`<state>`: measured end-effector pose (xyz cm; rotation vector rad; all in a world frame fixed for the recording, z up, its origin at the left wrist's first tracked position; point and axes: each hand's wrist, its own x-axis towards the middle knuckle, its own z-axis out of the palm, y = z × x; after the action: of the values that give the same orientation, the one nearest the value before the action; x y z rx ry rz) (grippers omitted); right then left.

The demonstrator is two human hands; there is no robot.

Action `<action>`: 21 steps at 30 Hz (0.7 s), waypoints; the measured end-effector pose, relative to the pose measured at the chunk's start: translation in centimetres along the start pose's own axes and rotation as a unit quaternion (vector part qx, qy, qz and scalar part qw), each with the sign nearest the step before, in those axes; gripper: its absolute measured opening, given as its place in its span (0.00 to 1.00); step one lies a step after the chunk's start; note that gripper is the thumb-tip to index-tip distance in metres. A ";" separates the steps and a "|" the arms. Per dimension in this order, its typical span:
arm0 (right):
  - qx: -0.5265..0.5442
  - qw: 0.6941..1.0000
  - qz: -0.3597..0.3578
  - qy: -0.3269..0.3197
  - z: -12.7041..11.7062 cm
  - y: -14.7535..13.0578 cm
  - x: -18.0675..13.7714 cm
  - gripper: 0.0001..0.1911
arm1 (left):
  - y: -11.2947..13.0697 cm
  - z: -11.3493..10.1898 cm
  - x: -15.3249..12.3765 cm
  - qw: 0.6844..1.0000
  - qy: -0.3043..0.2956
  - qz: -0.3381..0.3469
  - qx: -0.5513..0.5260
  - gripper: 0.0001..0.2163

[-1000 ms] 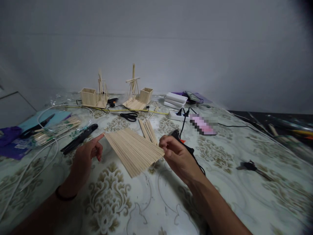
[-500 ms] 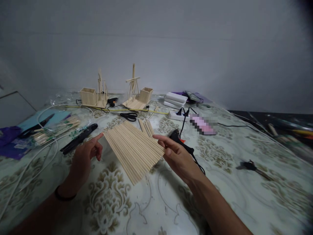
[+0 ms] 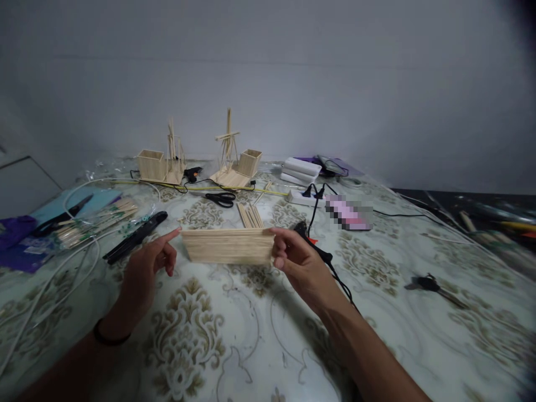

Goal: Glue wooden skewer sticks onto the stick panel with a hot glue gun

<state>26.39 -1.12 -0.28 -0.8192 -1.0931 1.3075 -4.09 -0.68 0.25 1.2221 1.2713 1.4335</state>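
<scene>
A flat panel of wooden sticks (image 3: 228, 245) hangs level above the patterned tablecloth (image 3: 234, 335), seen almost edge-on. My right hand (image 3: 295, 262) pinches its right end between thumb and fingers. My left hand (image 3: 144, 271) points with the index finger, whose tip touches the panel's left corner; its other fingers are curled. Behind the panel lies a small bundle of loose sticks (image 3: 250, 215).
A black glue gun (image 3: 312, 243) with its cord lies just right of my right hand. Black pliers (image 3: 136, 236), bagged sticks (image 3: 94, 220), scissors (image 3: 221, 199), two stick models (image 3: 163, 162) (image 3: 237, 162), a power strip (image 3: 307, 196) and keys (image 3: 427, 283) lie around.
The stick panel has turned from a slanted, face-up pose to level and nearly edge-on. My right hand closed on its right end; my left fingertip stayed at the left corner.
</scene>
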 end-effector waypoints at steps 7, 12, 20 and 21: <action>0.016 0.999 0.029 -0.008 0.5 0.0 0.1 0.24 | 0.7 1.1 -0.4 0.998 -0.010 -0.058 0.015 0.26; -0.087 0.993 0.075 -0.003 -0.1 0.2 0.1 0.21 | 1.1 1.0 -0.1 0.996 0.021 -0.039 0.082 0.15; -0.261 0.952 0.156 -0.029 -0.6 1.7 0.4 0.32 | 1.0 0.6 -0.2 0.995 0.056 -0.018 0.076 0.12; -0.242 0.955 0.169 -0.026 -0.5 1.8 0.4 0.32 | 1.0 0.5 -0.2 0.995 0.067 -0.015 0.070 0.12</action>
<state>26.29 -0.46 -2.08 -1.3911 -1.3845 1.3612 -3.52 -0.91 1.23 1.2091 1.4973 1.4436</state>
